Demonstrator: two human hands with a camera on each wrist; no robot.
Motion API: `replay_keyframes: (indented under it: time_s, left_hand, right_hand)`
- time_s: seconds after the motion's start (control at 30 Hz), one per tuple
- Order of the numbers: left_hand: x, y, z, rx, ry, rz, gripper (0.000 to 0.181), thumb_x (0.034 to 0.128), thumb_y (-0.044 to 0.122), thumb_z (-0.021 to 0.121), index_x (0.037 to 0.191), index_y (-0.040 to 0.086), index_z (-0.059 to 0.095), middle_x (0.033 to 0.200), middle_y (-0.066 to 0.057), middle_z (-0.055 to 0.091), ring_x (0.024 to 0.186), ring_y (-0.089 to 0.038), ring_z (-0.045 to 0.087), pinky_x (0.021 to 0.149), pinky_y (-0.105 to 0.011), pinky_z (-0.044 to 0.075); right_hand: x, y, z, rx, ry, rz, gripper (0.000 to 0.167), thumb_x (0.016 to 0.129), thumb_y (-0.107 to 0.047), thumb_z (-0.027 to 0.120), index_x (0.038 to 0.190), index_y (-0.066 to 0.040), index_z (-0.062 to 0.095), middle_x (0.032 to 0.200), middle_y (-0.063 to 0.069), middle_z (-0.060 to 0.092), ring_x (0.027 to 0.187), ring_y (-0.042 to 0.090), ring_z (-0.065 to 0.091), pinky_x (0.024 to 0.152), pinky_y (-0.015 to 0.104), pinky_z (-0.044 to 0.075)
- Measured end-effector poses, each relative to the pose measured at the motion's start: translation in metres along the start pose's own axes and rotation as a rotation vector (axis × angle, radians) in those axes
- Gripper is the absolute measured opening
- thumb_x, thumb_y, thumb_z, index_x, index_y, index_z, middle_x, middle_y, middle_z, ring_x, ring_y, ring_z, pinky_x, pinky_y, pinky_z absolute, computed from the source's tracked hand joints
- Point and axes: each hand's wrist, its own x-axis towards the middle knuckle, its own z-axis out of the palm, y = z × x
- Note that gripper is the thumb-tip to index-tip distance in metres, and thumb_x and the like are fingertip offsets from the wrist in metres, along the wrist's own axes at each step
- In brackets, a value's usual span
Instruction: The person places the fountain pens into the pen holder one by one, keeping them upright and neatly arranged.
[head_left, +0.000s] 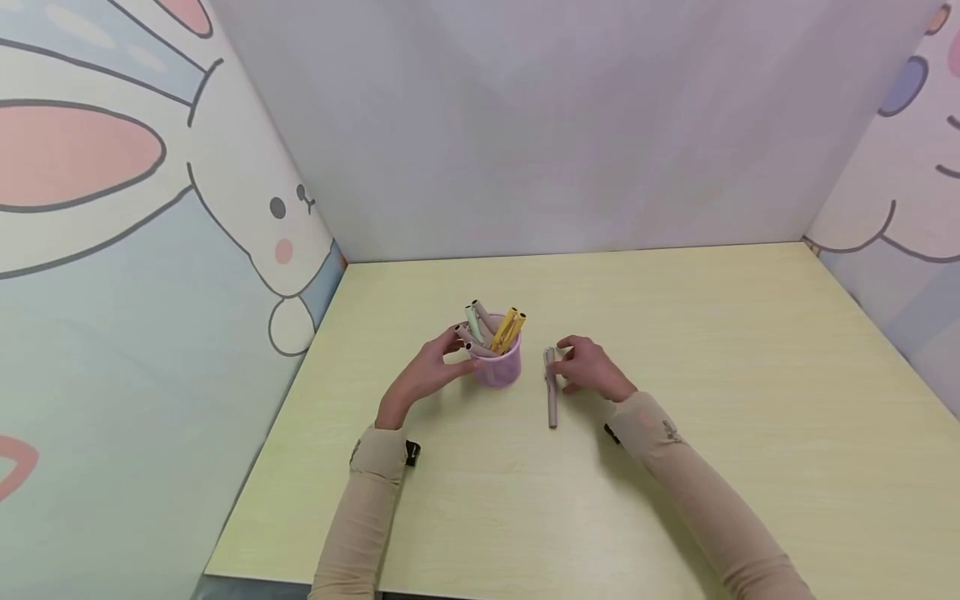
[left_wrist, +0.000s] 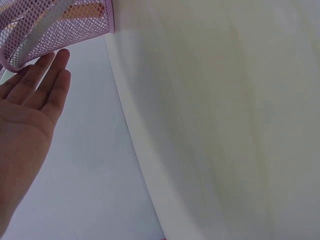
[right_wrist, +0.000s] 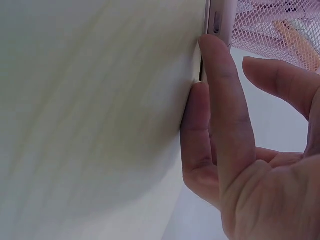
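A pink-purple mesh pen cup stands on the table, with grey-mauve, pale green and yellow pens leaning in it. My left hand is at the cup's left side, thumb and fingers spread about it. In the left wrist view its fingers are nearly straight by the mesh rim. To the right of the cup lies a single grey-mauve pen, pointing roughly toward me. My right hand reaches it from the right. The right wrist view shows the index fingertip touching the pen, the thumb held apart.
The pale wood-look table extends around both hands. Behind it rises a plain light wall. Walls with cartoon drawings flank the table on both sides. Dark clips show at the sleeve cuffs.
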Motion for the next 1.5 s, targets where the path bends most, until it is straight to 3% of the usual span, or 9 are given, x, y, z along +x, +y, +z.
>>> replay_keyframes:
  time_s: [0.83, 1.03, 1.5]
  left_hand:
    - [-0.0032, 0.0051, 0.001, -0.009, 0.005, -0.014, 0.073, 0.097, 0.033, 0.074, 0.158, 0.011, 0.04, 0.15, -0.016, 0.053, 0.139, -0.04, 0.047, 0.113, -0.058, 0.038]
    - [-0.0026, 0.0055, 0.0013, -0.009, 0.006, -0.018, 0.073, 0.0969, 0.034, 0.074, 0.158, 0.012, 0.04, 0.15, -0.015, 0.053, 0.139, -0.039, 0.048, 0.113, -0.057, 0.039]
    - [-0.0002, 0.0055, 0.0033, 0.0, 0.002, -0.01, 0.073, 0.0968, 0.035, 0.074, 0.158, 0.012, 0.04, 0.15, -0.014, 0.054, 0.138, -0.04, 0.048, 0.113, -0.059, 0.038]
  right_hand:
    - [-0.001, -0.0077, 0.0052, -0.041, -0.021, -0.009, 0.051, 0.095, -0.003, 0.067, 0.137, 0.017, 0.045, 0.106, 0.027, 0.061, 0.069, 0.022, 0.071, 0.064, 0.031, 0.062]
    - [0.005, -0.0066, 0.0073, -0.077, -0.006, 0.027, 0.052, 0.095, -0.003, 0.069, 0.139, 0.012, 0.046, 0.108, 0.026, 0.064, 0.069, 0.023, 0.072, 0.065, 0.033, 0.062]
    - [0.0034, -0.0065, 0.0072, -0.105, -0.001, 0.011, 0.041, 0.091, 0.0, 0.067, 0.127, 0.007, 0.048, 0.106, 0.023, 0.063, 0.07, 0.023, 0.069, 0.062, 0.033, 0.061]
